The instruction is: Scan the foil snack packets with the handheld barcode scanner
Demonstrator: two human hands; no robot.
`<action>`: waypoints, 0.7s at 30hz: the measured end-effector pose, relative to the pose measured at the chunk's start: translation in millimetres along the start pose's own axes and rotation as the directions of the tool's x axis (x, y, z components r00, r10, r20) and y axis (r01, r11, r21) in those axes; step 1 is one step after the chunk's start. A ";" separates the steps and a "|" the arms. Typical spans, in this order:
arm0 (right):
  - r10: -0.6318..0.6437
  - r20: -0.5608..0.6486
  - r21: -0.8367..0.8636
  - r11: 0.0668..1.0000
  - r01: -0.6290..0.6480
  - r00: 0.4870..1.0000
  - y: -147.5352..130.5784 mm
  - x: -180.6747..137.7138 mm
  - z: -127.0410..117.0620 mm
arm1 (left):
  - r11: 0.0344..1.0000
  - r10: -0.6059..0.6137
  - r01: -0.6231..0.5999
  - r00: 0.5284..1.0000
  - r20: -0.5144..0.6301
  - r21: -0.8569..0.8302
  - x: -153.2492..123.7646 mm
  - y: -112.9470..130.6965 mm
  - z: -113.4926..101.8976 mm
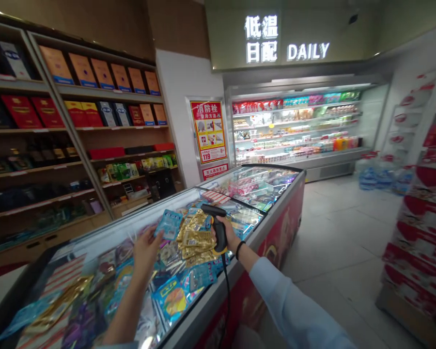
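My left hand (147, 247) is closed on the edge of a blue packet (169, 224), held up over the freezer with its printed side showing. A black and yellow barcode scanner (220, 232) is gripped by its handle in my right hand (228, 232), its cable hanging down over the freezer's side. Between my hands lies a heap of gold foil packets (194, 240) on the glass top. More blue packets (203, 276) lie just in front of the heap. Through the glass, colourful frozen goods show below.
The chest freezer (294, 194) stretches ahead, with other gold packets (61, 303) at its near left. Wooden shelves (83, 128) with boxes line the left. A lit refrigerated display (298, 160) stands at the back. Red stacked cartons (417, 232) and bottled water packs (381, 174) are at the right.
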State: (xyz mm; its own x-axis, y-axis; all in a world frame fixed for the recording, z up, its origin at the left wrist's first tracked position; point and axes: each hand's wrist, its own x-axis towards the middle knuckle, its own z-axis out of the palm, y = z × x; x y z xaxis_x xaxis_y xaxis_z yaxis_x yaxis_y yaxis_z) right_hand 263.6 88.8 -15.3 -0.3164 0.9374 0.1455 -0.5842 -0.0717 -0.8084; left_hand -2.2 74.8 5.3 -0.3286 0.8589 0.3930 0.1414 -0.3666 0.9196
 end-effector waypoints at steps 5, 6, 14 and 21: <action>-0.093 -0.111 -0.048 0.995 0.088 0.989 -15.9 1.4 -30.4 | 0.997 -0.067 0.071 0.990 0.122 -0.031 -24.8 -28.5 76.3; -0.097 -0.131 -0.051 0.995 0.091 0.987 -13.6 1.9 -35.3 | 0.996 -0.088 0.090 0.987 0.132 -0.007 -28.4 -37.4 85.2; -0.073 -0.207 -0.028 0.997 0.068 0.976 18.2 9.2 -66.6 | 0.856 0.253 -0.241 0.967 0.037 0.457 -35.4 -79.6 94.6; -0.074 -0.232 0.031 0.996 0.083 0.970 19.5 1.9 -67.1 | 0.666 0.386 -0.432 0.897 0.213 0.609 -43.2 -80.8 91.6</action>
State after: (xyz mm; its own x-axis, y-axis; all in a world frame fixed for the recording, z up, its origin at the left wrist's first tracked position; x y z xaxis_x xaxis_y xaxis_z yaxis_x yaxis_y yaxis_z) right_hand 301.8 112.0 -69.0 -0.0901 0.9936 0.0684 -0.6317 -0.0040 -0.7752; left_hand 86.1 100.1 -86.1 -0.0409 0.7053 0.7078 0.8043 -0.3970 0.4421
